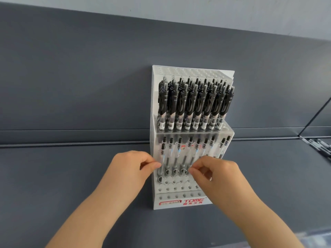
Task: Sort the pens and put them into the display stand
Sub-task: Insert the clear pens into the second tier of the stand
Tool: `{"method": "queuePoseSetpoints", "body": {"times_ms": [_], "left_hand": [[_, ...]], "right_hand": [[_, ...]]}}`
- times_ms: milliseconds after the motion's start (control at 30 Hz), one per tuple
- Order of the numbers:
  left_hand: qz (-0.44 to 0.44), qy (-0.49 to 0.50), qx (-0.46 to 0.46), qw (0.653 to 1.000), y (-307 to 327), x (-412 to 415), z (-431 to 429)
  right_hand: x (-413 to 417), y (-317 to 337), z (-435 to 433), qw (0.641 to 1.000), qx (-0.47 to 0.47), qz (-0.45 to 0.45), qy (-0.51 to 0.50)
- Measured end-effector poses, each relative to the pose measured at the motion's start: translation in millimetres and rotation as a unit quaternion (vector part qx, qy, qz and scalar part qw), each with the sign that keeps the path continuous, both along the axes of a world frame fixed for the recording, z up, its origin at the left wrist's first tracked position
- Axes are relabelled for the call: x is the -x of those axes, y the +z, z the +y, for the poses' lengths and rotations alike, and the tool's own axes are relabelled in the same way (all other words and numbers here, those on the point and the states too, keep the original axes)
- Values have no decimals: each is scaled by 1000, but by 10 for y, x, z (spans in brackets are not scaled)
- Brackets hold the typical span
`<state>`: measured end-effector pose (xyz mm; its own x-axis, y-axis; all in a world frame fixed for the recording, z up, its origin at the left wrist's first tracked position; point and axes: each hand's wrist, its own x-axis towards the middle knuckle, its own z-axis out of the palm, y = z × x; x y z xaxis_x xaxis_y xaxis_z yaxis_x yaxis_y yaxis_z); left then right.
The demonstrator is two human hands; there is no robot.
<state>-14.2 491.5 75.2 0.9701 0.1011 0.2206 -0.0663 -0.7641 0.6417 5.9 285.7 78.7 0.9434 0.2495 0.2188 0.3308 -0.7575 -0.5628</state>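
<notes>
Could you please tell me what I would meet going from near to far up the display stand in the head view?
Red TOME label → rows of empty holes → lower row of clear pens → upper block of black pens → perforated back panel.

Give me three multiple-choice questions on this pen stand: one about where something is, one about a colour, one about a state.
1. Where do the black pens stand in the display stand?
A. upper tier
B. front row
C. on the shelf beside it

2. What colour is the TOME lettering?
A. blue
B. red
C. green

3. The front holes are:
A. empty
B. packed with pens
C. taped over

Answers:
1 A, they fill the raised back tier.
2 B, the letters on the stand's front are red.
3 A, no pen sits in them.
</notes>
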Motion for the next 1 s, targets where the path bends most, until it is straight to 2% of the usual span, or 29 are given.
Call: {"method": "queuePoseSetpoints", "body": {"times_ms": [100, 200, 500, 767, 1000], "left_hand": [[17, -5, -65, 998, -27, 56, -1], [19, -32, -90, 995, -17, 157, -99], [-67, -104, -119, 985, 23, 207, -755], [-100, -128, -211, 964, -171, -25, -1862], [-155, -125, -216, 956, -240, -178, -3221]], "right_hand": [[36, -13, 30, 1000, 9, 4, -6], [72, -49, 34, 1000, 23, -7, -8], [69, -174, -364, 999, 33, -40, -2], [-50, -273, -1469, 999, 37, -32, 10], [-136, -353, -2856, 999, 24, -48, -5]]}}
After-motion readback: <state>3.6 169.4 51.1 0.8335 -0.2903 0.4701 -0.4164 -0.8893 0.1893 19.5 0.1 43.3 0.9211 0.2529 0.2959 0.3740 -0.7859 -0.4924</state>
